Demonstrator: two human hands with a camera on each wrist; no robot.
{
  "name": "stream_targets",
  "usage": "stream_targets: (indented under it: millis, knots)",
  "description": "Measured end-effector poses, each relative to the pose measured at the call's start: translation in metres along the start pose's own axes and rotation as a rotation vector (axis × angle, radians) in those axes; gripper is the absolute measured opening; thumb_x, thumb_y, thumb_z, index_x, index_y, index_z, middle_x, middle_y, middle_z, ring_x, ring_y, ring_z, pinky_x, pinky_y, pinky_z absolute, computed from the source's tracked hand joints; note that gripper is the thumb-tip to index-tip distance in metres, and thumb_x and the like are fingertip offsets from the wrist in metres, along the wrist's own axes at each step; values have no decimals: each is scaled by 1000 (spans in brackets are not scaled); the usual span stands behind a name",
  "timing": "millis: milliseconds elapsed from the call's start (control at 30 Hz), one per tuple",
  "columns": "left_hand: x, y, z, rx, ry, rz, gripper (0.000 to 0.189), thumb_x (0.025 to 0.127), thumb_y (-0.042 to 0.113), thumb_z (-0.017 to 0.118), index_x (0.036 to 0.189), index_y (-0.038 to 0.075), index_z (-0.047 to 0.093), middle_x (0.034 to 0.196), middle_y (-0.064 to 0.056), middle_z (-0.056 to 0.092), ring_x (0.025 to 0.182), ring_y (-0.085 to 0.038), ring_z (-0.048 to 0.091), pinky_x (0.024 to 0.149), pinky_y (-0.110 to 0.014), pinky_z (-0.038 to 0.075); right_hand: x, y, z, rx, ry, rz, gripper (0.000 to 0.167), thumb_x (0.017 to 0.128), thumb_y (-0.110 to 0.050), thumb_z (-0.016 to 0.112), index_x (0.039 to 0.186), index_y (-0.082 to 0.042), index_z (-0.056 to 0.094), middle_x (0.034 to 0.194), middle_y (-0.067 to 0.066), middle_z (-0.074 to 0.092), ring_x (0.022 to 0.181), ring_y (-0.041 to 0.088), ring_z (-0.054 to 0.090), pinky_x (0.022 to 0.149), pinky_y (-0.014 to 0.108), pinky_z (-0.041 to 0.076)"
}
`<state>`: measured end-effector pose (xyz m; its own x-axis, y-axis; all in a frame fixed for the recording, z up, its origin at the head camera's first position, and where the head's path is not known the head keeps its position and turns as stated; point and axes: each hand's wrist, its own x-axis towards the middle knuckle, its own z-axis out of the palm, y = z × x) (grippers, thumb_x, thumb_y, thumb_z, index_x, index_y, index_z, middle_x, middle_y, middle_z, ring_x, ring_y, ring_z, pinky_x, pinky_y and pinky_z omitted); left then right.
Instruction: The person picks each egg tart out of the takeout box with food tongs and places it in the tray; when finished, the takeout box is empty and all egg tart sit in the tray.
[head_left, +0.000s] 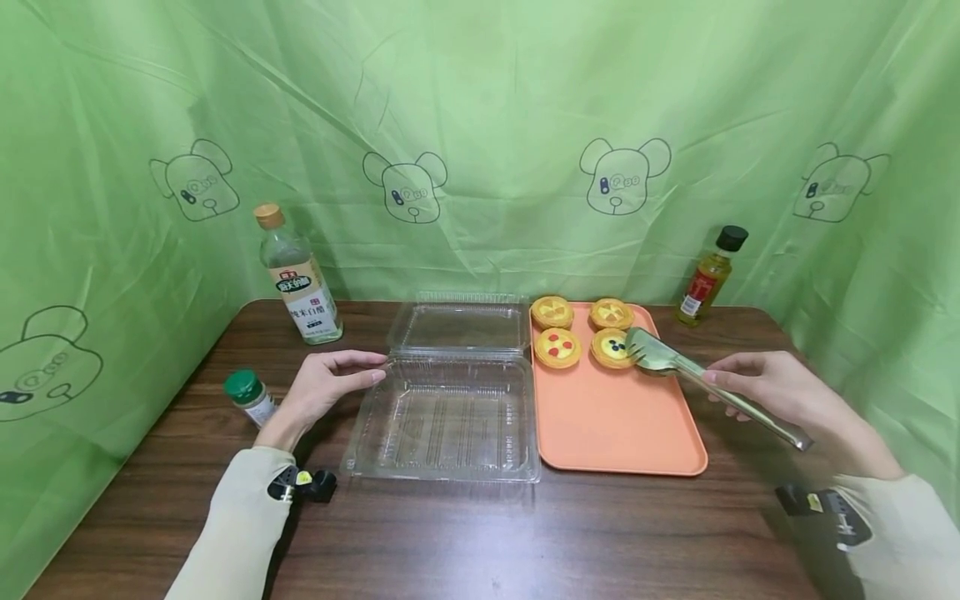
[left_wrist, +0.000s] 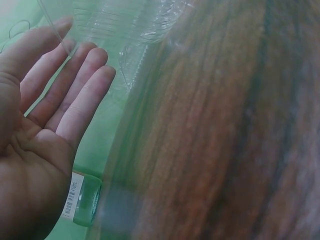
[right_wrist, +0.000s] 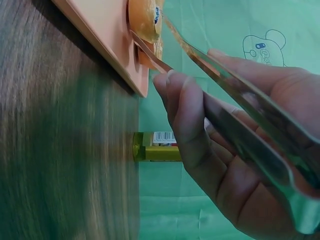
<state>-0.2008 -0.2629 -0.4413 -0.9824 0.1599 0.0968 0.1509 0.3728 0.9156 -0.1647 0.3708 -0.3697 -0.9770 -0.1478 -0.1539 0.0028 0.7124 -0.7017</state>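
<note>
My right hand (head_left: 772, 383) grips metal tongs (head_left: 697, 371), its thumb and fingers on the two arms. Their parted ends stand at the near right egg tart (head_left: 611, 348), topped with dark berries; in the right wrist view one arm reaches beside the tart (right_wrist: 144, 20) low at the tray, the other over its top. Three more tarts lie beside it on the orange tray (head_left: 615, 425). With thumb and fingertips, my left hand (head_left: 322, 387) pinches the left edge of a clear plastic container (head_left: 450, 425), near its hinge. Its lid (head_left: 461, 325) lies folded back.
A vinegar bottle (head_left: 303, 292) stands at the back left, and a green-capped jar (head_left: 251, 396) is beside my left wrist. At the back right is an oil bottle (head_left: 707, 279) with a black cap. Green curtain (head_left: 510, 100) surrounds the wooden table (head_left: 420, 533).
</note>
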Motion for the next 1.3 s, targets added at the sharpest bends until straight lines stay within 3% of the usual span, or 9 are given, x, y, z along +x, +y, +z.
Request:
stream_targets:
  millis: [500,867,1000,1067,1200,1300]
  knots:
    - [-3,1,2,-7,-2,-5,39,91,31,88,122,9,80,117,-3,79,107,-16,73,89,-24,56,-11,-2,-13,-45,36,8,56,107,-42,66,133,7,66,97,12,79,74,28,75,61,38,60]
    - [-3,2,1,-16,-4,2,39,90,30,88,122,9,80,117,-3,79,108,-15,73,90,-24,56,-16,-3,-24,-156,92,49,67,107,-53,61,144,3,60,88,5,78,76,22,75,62,34,51]
    - [-3,2,1,-21,-5,9,38,90,29,89,121,9,80,117,-4,79,107,-15,73,89,-24,56,-18,-1,-26,-196,125,50,66,106,-54,62,142,1,62,91,8,78,79,25,74,66,34,49]
    - [-2,2,1,-27,-3,16,38,90,28,89,121,8,80,117,-4,79,106,-15,74,89,-25,57,-18,0,-28,-233,160,35,65,105,-55,62,140,0,64,102,18,78,91,34,73,71,39,50]
    - [-2,3,1,-35,-1,16,38,90,27,89,121,8,80,116,-5,79,105,-15,74,88,-25,58,-17,5,-31,-289,228,4,64,105,-54,63,136,2,66,132,37,63,116,55,60,81,61,52]
    - [-2,3,1,-30,-3,8,38,91,28,88,122,8,80,116,-4,79,106,-15,74,88,-25,57,-17,8,-32,-292,246,13,66,105,-53,62,136,4,64,135,41,59,118,61,55,83,71,49]
